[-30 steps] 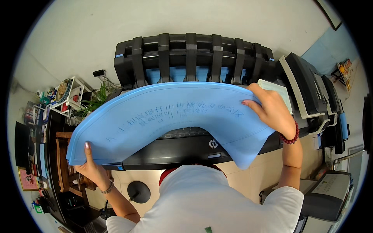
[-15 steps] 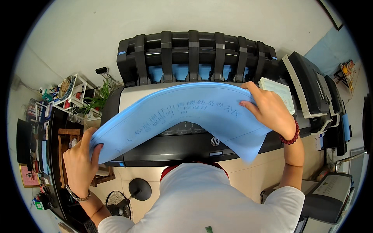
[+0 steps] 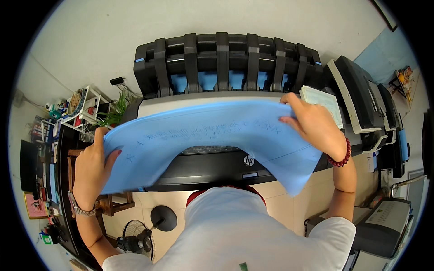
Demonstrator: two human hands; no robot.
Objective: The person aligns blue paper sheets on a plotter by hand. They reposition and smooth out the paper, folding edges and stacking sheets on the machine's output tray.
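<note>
Between my hands hangs a stack of large blue drawing sheets (image 3: 212,121) with dark lettering, its middle sagging toward me. My left hand (image 3: 94,165) pinches its upper left corner between thumb and fingers. The upper right edge is gripped the same way by my right hand (image 3: 314,128), above a drooping corner. Directly beneath the sheets is a large-format printer (image 3: 199,176), black with a grey top; the sheets cover much of it. How many sheets I hold cannot be made out.
Black upright bars (image 3: 221,67) stand at the printer's back with blue paper behind them. On the right are a pile of pale papers (image 3: 322,103) and another machine (image 3: 355,97). A fan (image 3: 138,239) stands at lower left, near a wooden stool (image 3: 113,204). A plant (image 3: 118,110) sits beyond my left hand.
My left hand has risen, lifting the left end of the blue sheets so the upper edge lies more level. The lettering is more foreshortened. My right hand has barely moved.
</note>
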